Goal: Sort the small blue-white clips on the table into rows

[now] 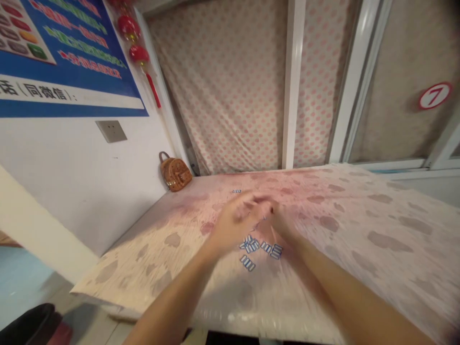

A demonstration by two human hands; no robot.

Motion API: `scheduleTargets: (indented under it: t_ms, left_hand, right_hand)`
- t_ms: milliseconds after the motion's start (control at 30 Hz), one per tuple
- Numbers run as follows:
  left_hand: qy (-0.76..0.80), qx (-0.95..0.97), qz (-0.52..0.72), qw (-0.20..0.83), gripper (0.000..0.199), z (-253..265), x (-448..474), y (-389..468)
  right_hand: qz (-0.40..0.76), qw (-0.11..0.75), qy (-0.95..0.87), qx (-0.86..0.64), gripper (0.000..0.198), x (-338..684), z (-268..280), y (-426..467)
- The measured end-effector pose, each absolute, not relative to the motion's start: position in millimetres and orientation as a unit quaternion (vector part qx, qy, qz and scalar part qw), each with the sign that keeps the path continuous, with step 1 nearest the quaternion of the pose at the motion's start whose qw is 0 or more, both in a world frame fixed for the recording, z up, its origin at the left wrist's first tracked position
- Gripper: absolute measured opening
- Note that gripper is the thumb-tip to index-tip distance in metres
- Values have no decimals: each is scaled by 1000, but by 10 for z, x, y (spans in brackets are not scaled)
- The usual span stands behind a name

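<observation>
Both hands meet above the desk (345, 230) in the head view, fingers curled toward each other and blurred. Left hand (233, 219) and right hand (273, 211) touch or overlap at the fingertips; whether either is closed on something I cannot tell, though a bit of blue shows just below the fingers. Several small blue-and-white striped pieces (251, 246) lie in a heap between the forearms, nearer the desk's front edge than the hands are. Just right of the heap are two more pieces (276, 251), close together; a single piece (247, 263) lies just in front of it, and another lone piece (236, 191) sits beyond the left hand. At the back left corner, a brown backpack-shaped bag (176, 174) stands by the white wall (136, 163), under a wall socket (111, 131) and a blue poster (82, 52). Behind the desk hangs a dotted curtain (230, 86).
</observation>
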State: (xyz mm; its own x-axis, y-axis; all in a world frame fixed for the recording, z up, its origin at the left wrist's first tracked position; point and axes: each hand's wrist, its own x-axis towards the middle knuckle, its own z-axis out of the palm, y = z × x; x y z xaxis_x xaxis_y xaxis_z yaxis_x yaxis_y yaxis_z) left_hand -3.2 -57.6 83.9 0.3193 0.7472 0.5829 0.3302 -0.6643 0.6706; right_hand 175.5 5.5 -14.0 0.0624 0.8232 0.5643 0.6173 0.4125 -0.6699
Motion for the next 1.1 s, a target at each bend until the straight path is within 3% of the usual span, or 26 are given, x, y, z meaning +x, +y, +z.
scheduleTargets:
  t_ms: [133,233,367,567,800,1100]
  left_hand:
    - [595,686,380,175,16,386,-367,259]
    - [638,664,340,191,14,-14,-527,710]
    - [624,684,320,200,13,-287,-503,813]
    - [625,700,311,150,10,-217,-544,706]
    - [514,746,315,282,8,-162,-568,503]
    - [421,837,222,271,18,-39,-368,259]
  right_hand:
    - [115,484,-680,-539,29,1777,-117,39]
    - [112,480,-681,-541,28,1773,-98,1]
    - [103,474,-682,-547,29,1764,-87,-35]
    - [80,464,-668,-576,26,1794,-86,4]
    - [81,451,-667,-587,26,1802,-78,2]
    - [80,453,-666,-587,25,1822,-73,14]
